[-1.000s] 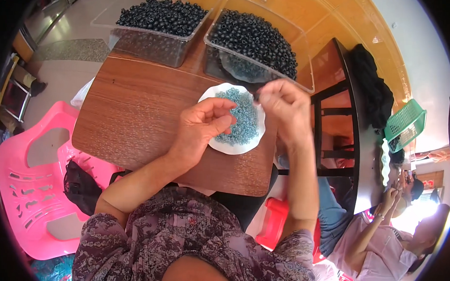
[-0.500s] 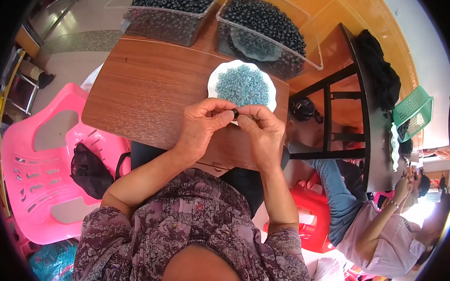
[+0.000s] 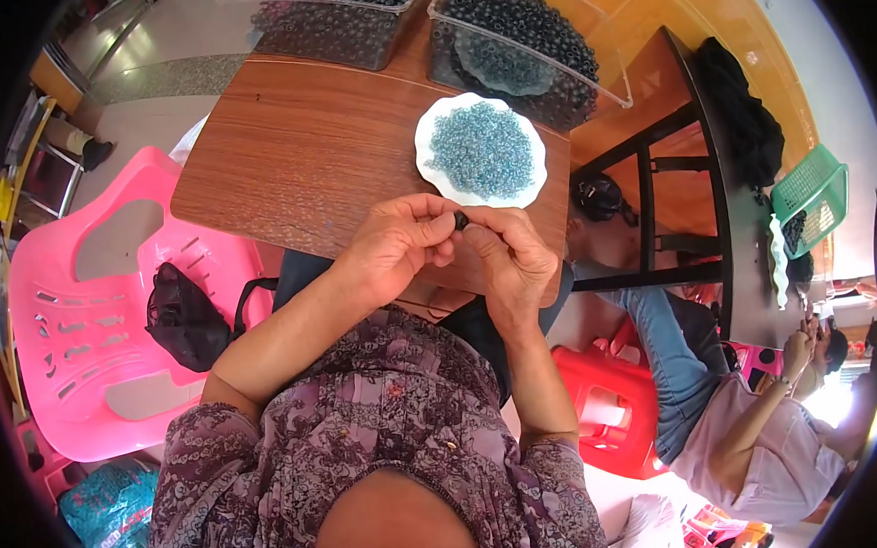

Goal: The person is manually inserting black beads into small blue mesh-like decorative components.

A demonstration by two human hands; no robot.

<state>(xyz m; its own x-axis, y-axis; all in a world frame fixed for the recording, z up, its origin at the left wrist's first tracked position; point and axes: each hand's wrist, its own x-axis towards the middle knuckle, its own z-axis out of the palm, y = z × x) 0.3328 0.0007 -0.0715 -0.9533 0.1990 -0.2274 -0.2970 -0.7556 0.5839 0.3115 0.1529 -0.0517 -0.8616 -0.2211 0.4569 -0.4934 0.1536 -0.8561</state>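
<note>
Over the near edge of the brown wooden table point(image 3: 289, 154), my two hands meet at a small black bead point(image 3: 461, 220). The fingertips of my left hand point(image 3: 399, 244) pinch it from the left, thumb against forefinger with the other fingers curled. From the right, the thumb and forefinger of my right hand point(image 3: 511, 262) close on the same bead. Any finer detail on the bead is too small to make out. Just beyond my hands stands a white scalloped plate point(image 3: 428, 166), heaped with tiny pale blue glassy beads point(image 3: 482, 149).
Clear plastic bins of black beads, one point(image 3: 518, 54) behind the plate and another point(image 3: 338, 31) left of it, line the table's far side. A pink plastic chair point(image 3: 99, 228) with a black bag point(image 3: 184, 321) stands left. At right, a person point(image 3: 753, 437) sits by a dark table point(image 3: 747, 263).
My hands have drawn back toward me from the plate, so its near rim shows fully. The bead stays pinched between them, and the left fingers are curled more. The whole view has shifted slightly.
</note>
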